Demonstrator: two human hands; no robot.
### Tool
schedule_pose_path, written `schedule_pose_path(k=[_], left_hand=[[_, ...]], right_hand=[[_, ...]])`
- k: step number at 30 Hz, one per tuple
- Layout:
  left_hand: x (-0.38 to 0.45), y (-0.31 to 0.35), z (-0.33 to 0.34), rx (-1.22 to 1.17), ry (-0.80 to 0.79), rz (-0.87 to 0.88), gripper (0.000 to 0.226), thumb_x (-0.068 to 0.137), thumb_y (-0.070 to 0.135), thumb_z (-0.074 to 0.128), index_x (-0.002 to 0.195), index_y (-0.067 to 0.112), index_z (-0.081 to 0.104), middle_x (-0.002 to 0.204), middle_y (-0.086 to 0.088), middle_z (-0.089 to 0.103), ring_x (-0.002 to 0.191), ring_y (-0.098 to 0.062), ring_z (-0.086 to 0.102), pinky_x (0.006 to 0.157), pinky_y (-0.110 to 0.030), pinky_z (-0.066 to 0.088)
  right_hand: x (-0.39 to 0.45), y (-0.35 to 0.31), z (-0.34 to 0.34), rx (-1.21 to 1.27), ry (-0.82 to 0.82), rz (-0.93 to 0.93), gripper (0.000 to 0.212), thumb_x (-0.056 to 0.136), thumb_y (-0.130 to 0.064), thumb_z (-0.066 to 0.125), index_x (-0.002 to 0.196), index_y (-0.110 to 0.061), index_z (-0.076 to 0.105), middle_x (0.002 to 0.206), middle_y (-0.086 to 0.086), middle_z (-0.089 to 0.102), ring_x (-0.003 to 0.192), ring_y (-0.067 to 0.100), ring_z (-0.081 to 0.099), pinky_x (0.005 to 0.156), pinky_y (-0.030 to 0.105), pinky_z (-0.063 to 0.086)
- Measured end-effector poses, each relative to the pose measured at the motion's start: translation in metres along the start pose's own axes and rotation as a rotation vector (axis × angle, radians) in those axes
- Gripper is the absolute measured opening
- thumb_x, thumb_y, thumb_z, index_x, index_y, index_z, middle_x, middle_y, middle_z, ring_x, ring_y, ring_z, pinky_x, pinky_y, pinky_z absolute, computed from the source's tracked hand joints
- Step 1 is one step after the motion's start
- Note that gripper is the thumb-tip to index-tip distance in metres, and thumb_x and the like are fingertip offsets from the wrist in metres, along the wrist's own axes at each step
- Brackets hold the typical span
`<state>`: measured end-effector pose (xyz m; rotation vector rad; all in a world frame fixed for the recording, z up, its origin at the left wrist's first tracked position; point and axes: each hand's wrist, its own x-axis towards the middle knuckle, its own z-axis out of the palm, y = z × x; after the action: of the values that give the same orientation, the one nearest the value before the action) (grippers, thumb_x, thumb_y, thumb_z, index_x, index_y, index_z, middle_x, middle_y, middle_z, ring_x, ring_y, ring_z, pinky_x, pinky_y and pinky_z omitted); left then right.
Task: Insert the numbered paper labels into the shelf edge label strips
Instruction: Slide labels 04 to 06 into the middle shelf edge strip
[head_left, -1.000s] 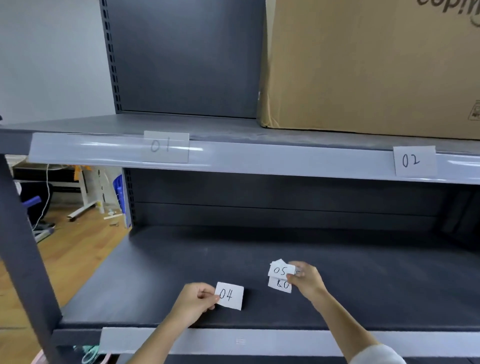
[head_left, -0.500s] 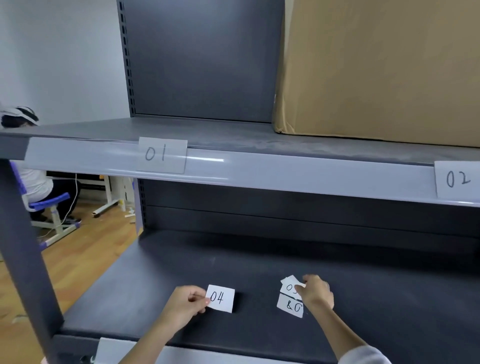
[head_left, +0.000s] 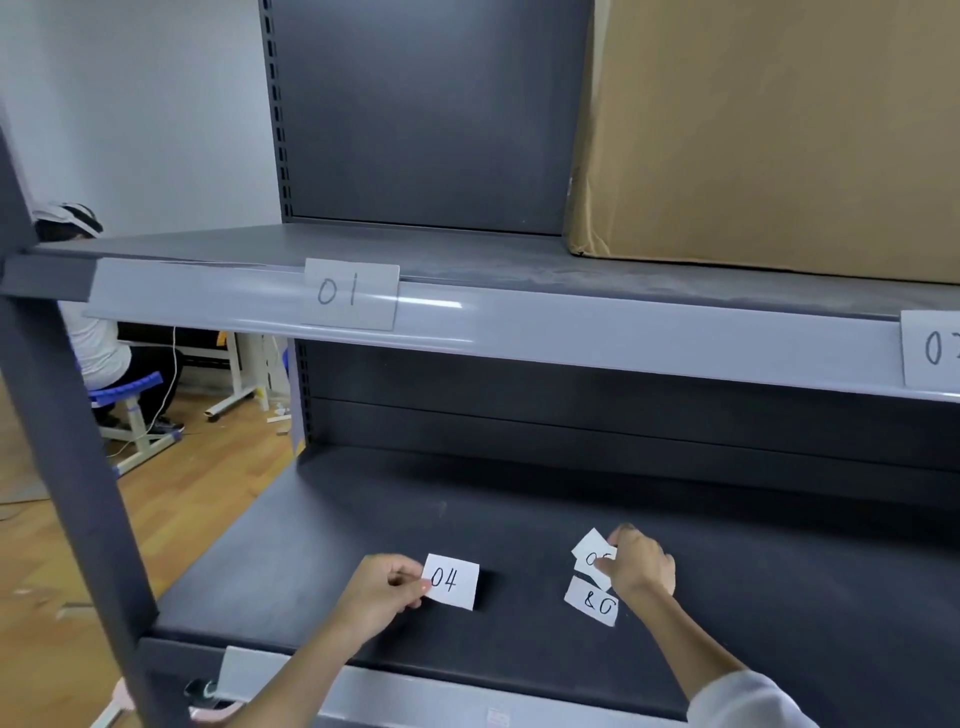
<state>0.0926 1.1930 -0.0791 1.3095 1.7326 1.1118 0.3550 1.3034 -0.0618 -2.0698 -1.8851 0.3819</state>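
My left hand (head_left: 382, 592) pinches a white paper label marked 04 (head_left: 451, 581) just above the lower shelf (head_left: 395, 514). To the right, my right hand (head_left: 640, 567) has its fingers curled over a small pile of labels (head_left: 589, 555) lying on the shelf. An upside-down label (head_left: 593, 603) lies flat just below that pile. On the upper shelf's clear label strip (head_left: 623, 332), label 01 (head_left: 349, 294) sits towards the left and label 02 (head_left: 930, 349) is cut off by the right edge. The lower shelf's strip (head_left: 426, 696) runs along the bottom.
A large cardboard box (head_left: 769, 130) stands on the upper shelf at the right. A dark shelf upright (head_left: 67, 441) slants down the left side. Beyond it, a person sits on a blue chair (head_left: 130, 395) over a wooden floor (head_left: 208, 483).
The view has shifted right and down, pushing label 02 to the frame edge. My right hand has lowered the pile onto the shelf. My left hand still holds label 04.
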Motion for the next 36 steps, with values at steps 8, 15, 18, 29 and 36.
schedule_pose_path(k=[8,15,18,29,36], left_hand=[[-0.017,-0.003,-0.012,-0.008,-0.036,-0.001,0.021,0.084,0.003,0.060,0.069,0.017,0.063,0.065,0.000,0.063,0.042,0.005,0.055,0.048,-0.008,0.040],[-0.040,-0.011,-0.025,-0.032,-0.055,-0.009,0.021,0.085,0.005,0.060,0.069,0.019,0.062,0.062,0.001,0.060,0.043,0.006,0.053,0.051,-0.012,0.040],[-0.048,-0.015,-0.030,-0.036,-0.070,-0.021,0.019,0.085,0.003,0.059,0.070,0.016,0.062,0.061,0.000,0.058,0.041,0.007,0.054,0.048,-0.008,0.040],[-0.093,-0.027,-0.029,-0.037,0.027,-0.063,0.028,0.083,-0.004,0.058,0.063,0.016,0.060,0.033,0.012,0.056,0.034,0.006,0.049,0.041,-0.003,0.034],[-0.108,-0.026,-0.034,0.017,0.058,-0.053,0.030,0.084,-0.004,0.057,0.062,0.016,0.059,0.031,0.016,0.055,0.033,0.006,0.046,0.041,-0.003,0.032]], right_hand=[[-0.033,-0.027,-0.014,0.392,-0.130,-0.203,0.015,0.084,-0.018,0.061,0.075,-0.007,0.064,0.065,0.002,0.054,0.064,0.019,0.050,0.053,0.026,0.036],[-0.077,-0.069,-0.002,0.545,-0.322,-0.325,0.017,0.083,-0.015,0.062,0.072,-0.003,0.063,0.072,0.005,0.056,0.068,0.017,0.047,0.057,0.027,0.032],[-0.092,-0.079,0.009,0.513,-0.345,-0.343,0.012,0.084,-0.017,0.060,0.072,-0.013,0.059,0.073,0.001,0.055,0.068,0.015,0.047,0.055,0.023,0.032],[-0.094,-0.052,0.037,0.073,-0.241,-0.255,0.012,0.084,-0.027,0.060,0.081,-0.016,0.061,0.086,0.005,0.064,0.082,0.021,0.059,0.066,0.027,0.042],[-0.100,-0.059,0.033,-0.204,-0.071,-0.393,0.030,0.087,-0.032,0.058,0.116,-0.023,0.060,0.122,0.006,0.050,0.118,0.023,0.044,0.101,0.033,0.038]])
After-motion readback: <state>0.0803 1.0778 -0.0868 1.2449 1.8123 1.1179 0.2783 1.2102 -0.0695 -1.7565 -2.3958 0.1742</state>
